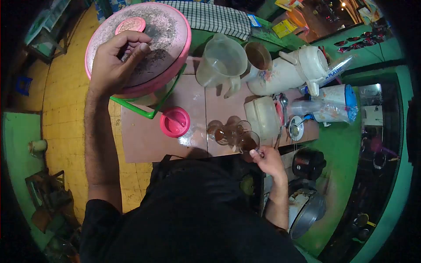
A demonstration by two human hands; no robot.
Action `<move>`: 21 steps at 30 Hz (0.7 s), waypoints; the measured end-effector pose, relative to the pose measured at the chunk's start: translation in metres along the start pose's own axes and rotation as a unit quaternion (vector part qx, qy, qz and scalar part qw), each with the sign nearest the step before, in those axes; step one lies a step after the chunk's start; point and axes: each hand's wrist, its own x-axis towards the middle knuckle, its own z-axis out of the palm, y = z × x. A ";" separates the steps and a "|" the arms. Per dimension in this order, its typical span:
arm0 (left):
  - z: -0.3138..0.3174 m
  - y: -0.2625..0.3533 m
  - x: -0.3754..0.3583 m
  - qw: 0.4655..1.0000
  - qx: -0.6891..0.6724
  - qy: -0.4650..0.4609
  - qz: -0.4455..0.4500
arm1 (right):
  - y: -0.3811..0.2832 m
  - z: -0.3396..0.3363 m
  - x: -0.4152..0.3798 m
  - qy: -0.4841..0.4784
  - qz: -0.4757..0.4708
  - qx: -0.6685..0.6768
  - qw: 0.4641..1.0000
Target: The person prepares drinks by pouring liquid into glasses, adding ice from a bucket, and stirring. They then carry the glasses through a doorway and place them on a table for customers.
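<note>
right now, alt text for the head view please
A bare right-hand grip holds a clear cup beside other cups on a tiled table; the left-hand grip is over a large speckled pink lid. A plastic pitcher stands farther back.

Beyond our right hand we see a white flask, with a black cooker to that hand's right. Past our left hand – a checkered cloth; to its left – yellow floor tiles and, farther out, a blue stool.
</note>
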 end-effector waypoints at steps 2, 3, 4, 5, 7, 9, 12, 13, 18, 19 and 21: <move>0.000 0.001 0.000 1.000 -0.018 -0.004 -0.014 | -0.022 0.003 0.000 -0.022 -0.021 -0.125 0.992; 0.000 0.001 0.000 1.000 -0.011 -0.002 -0.003 | -0.025 0.009 0.001 -0.005 -0.046 -0.115 0.992; 0.000 0.000 0.001 1.000 -0.004 -0.001 0.007 | -0.030 0.012 0.002 -0.005 -0.046 -0.115 0.992; 0.000 -0.002 0.001 1.000 -0.004 0.000 0.007 | -0.036 0.014 0.003 -0.009 -0.043 -0.144 0.989; 0.000 -0.008 0.002 0.999 -0.009 -0.003 0.033 | -0.041 0.020 0.004 -0.012 -0.034 -0.171 0.985; 0.000 -0.008 0.001 0.999 -0.010 0.000 0.031 | -0.043 0.023 0.004 -0.014 -0.036 -0.175 0.984; 0.002 -0.006 0.000 0.999 -0.020 0.001 0.029 | -0.054 0.024 0.001 -0.012 -0.027 -0.198 0.980; 0.002 -0.005 0.001 0.999 -0.029 0.001 0.028 | -0.058 0.023 -0.001 -0.009 -0.019 -0.217 0.976; 0.002 -0.006 0.001 0.999 -0.026 0.000 0.044 | -0.056 0.023 0.000 -0.014 -0.007 -0.218 0.976; 0.002 -0.006 0.001 0.999 -0.037 -0.002 0.037 | -0.055 0.022 -0.001 -0.016 -0.003 -0.205 0.979; 0.001 -0.006 0.000 0.999 -0.020 0.000 0.041 | -0.037 0.025 0.002 -0.016 -0.008 -0.167 0.986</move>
